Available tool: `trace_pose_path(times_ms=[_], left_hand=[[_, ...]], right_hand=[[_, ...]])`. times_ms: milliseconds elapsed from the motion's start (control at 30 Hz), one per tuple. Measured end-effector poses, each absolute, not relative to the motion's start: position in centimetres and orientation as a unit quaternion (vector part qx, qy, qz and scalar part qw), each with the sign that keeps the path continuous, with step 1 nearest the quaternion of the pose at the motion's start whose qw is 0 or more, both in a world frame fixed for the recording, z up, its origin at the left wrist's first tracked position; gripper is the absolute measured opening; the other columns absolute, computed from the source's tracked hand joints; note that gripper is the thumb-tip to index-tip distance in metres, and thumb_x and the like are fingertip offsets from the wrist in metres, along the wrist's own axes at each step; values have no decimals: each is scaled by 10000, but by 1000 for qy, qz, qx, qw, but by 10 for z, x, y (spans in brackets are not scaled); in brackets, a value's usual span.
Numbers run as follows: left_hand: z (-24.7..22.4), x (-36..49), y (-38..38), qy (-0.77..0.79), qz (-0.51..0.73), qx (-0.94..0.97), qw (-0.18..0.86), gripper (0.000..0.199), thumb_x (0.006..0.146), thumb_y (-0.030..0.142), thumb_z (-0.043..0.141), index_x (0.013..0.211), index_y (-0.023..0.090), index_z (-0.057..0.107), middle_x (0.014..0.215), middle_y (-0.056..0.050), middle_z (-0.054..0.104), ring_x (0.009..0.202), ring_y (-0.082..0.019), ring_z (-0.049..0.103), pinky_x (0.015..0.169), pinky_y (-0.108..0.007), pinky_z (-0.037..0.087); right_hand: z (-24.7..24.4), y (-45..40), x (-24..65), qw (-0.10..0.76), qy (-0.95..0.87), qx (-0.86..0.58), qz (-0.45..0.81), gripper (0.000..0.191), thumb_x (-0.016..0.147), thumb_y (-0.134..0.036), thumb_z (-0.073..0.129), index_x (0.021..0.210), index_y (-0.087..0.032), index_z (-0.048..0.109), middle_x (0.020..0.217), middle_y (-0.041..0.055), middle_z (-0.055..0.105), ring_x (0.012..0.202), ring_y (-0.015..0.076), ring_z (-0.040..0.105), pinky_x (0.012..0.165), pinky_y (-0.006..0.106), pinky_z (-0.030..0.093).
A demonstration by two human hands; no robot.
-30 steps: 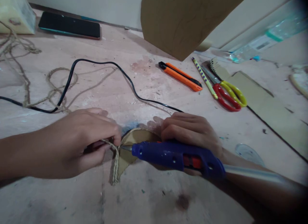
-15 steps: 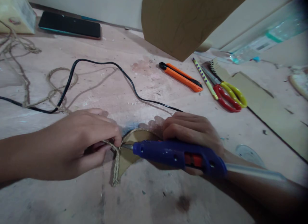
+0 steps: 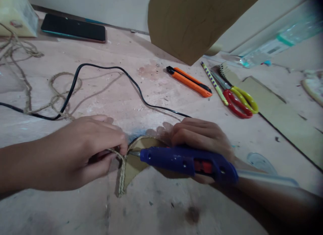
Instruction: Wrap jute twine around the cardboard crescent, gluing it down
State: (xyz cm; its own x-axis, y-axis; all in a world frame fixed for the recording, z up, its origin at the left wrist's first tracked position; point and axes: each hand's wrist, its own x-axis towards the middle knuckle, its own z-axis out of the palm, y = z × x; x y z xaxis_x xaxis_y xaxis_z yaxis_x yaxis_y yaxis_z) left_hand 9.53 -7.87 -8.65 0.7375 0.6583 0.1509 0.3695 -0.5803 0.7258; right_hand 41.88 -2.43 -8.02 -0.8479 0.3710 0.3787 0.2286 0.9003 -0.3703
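My left hand (image 3: 88,150) is closed, pinching a tan twine (image 3: 116,152) between thumb and fingers. The twine runs along the edge of a small curved cardboard piece (image 3: 133,167) lying on the table, and doubled strands hang down its left side. My right hand (image 3: 202,137) is wrapped round a blue hot glue gun (image 3: 166,159). Its metal nozzle points left and meets the cardboard beside the twine, close to my left fingertips. A clear glue stick (image 3: 267,178) sticks out of the gun's back end. The trigger and most right fingers are hidden.
A black cord (image 3: 136,85) crosses the table, near loose twine (image 3: 54,97). Beyond lie a phone (image 3: 73,28), an orange box cutter (image 3: 190,81), a dotted pencil (image 3: 214,83) and scissors (image 3: 238,102). Cardboard (image 3: 282,117) lies right; a bigger sheet (image 3: 186,26) leans at the back.
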Motion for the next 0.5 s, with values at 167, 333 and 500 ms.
trace_pose_path(times_ms=[167,333,500], left_hand=[[-86,95,-79,300,208,865,345,198,1098,133,493,1044,260,635,835,40,690,799,-174,582,785,-323,396],[-86,95,-79,302,208,865,341,203,1105,133,482,1050,255,635,846,37,699,816,-171,590,795,-327,395],[-86,95,-79,296,212,866,343,201,1106,137,486,1041,260,631,823,50,671,805,-174,569,781,-320,381]], right_hand=[[-81,-23,420,223,-947,-156,170,513,1211,-663,275,1042,-259,540,829,34,717,700,186,664,638,351,520],[-82,-22,420,227,-946,-150,177,442,1212,-610,313,1046,-265,533,805,28,686,659,192,620,616,364,503],[-82,-23,419,227,-943,-160,183,413,1206,-594,335,1031,-270,522,801,21,681,643,190,603,596,358,494]])
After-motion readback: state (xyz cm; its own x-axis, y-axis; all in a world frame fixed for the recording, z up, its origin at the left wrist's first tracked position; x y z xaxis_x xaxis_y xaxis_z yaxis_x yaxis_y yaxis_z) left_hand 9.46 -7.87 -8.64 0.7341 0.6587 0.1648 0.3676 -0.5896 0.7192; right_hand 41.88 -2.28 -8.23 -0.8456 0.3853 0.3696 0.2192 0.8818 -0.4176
